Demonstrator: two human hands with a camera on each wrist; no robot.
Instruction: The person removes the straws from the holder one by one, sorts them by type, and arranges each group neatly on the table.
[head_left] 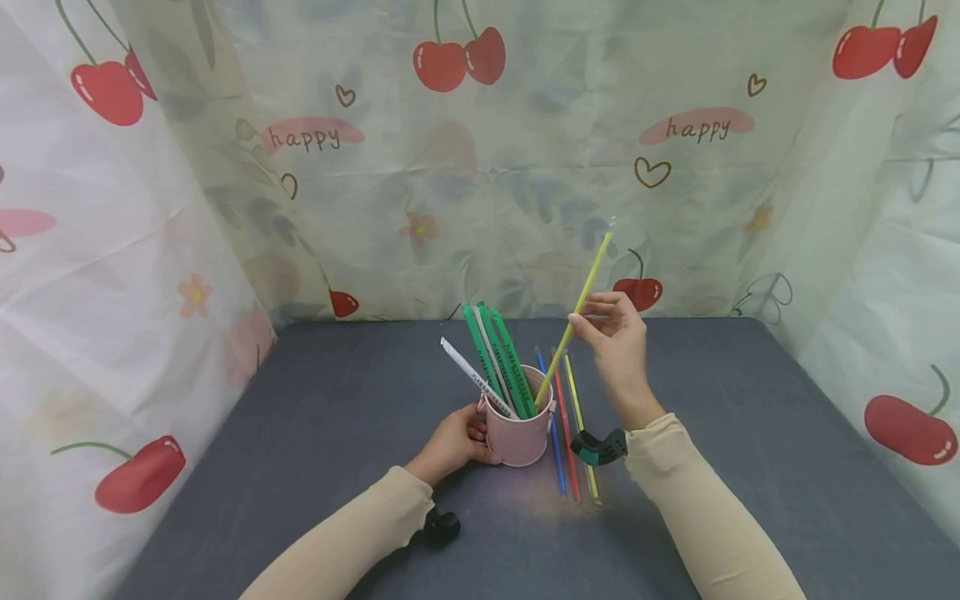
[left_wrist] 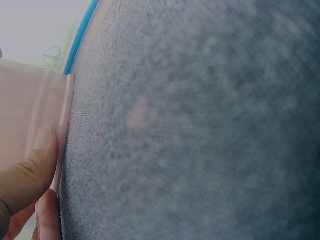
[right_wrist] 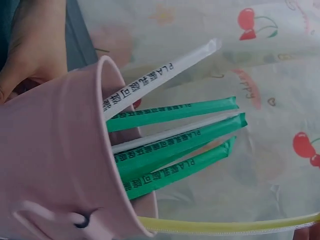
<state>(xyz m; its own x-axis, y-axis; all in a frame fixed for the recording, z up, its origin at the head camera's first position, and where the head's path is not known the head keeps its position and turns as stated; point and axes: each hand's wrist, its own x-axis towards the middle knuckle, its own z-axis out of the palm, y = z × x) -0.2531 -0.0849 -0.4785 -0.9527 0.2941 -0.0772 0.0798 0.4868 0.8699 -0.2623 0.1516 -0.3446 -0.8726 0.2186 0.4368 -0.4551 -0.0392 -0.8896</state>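
A small pink bucket (head_left: 519, 442) stands upright on the table, and my left hand (head_left: 453, 439) grips its lower left side. In the left wrist view the thumb (left_wrist: 32, 172) lies along the bucket's wall, close to its base. Several paper-wrapped straws lean out of the bucket: green ones (right_wrist: 172, 136) and white ones, one white straw (right_wrist: 162, 79) tilted farthest left in the head view. My right hand (head_left: 621, 342) pinches a yellow straw (head_left: 592, 279) in a clear wrapper. That straw slants down to the left, its lower end inside the bucket's rim.
Right of the bucket, a blue straw (head_left: 557, 450), a red straw (head_left: 567, 433) and another yellow straw (head_left: 582, 417) lie side by side on the dark table (head_left: 360, 375). A cherry-patterned curtain (head_left: 525, 192) encloses the table's back and sides.
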